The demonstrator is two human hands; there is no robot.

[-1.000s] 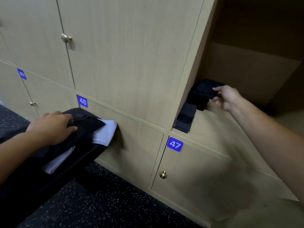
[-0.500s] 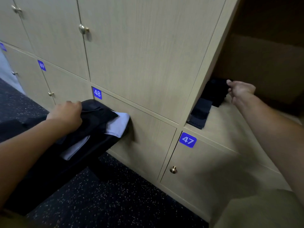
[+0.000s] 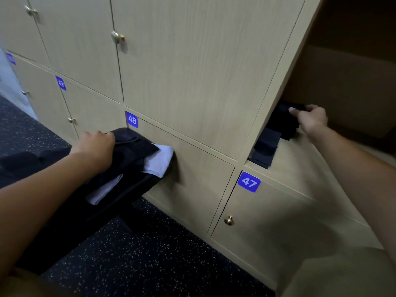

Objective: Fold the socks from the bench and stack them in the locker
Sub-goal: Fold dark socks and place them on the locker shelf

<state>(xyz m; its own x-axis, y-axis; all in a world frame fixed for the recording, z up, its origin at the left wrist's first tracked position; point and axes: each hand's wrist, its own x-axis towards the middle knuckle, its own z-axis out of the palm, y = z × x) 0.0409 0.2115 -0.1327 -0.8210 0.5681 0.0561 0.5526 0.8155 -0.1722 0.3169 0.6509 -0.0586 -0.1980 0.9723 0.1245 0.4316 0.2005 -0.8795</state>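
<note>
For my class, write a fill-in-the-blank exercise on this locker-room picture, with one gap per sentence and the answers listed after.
1. The right hand grips a folded dark sock on the stack inside the open ____.
2. The left hand rests on dark socks lying on the ____.
3. Under the dark socks lies a ____ sock.
4. The blue label below the open compartment reads ____.

Answers: locker; bench; white; 47

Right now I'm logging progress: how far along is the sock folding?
Done: dark folded socks lie at the open locker's front edge. In hand: the right hand grips another dark stack inside it. Left: the left hand rests on dark and white socks piled unfolded on the bench.
</note>
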